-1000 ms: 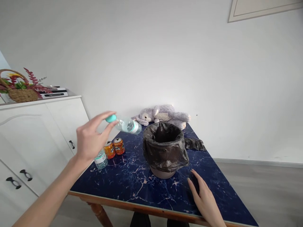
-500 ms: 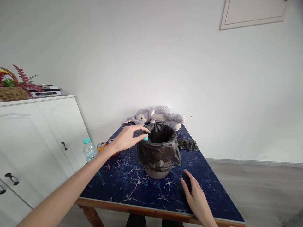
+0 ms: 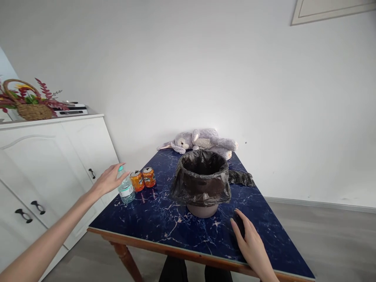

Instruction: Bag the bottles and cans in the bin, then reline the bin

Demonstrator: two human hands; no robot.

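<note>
Plastic bottle (image 3: 127,192), left hand (image 3: 109,181) parted around turquoise cap (image 3: 120,168), crinkled bag (image 3: 202,190), right hand (image 3: 249,241) spread

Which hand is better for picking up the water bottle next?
Probably the left hand: it's already at the bottle, close by the cap. The right hand is farther off, on the other side of the bin.

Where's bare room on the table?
Bare: between the orange cans and lined bin; from the bin's front to the table's near edge. Crowded: left, with left hand, bottle and cans together; back, beneath the plush rabbit.
</note>
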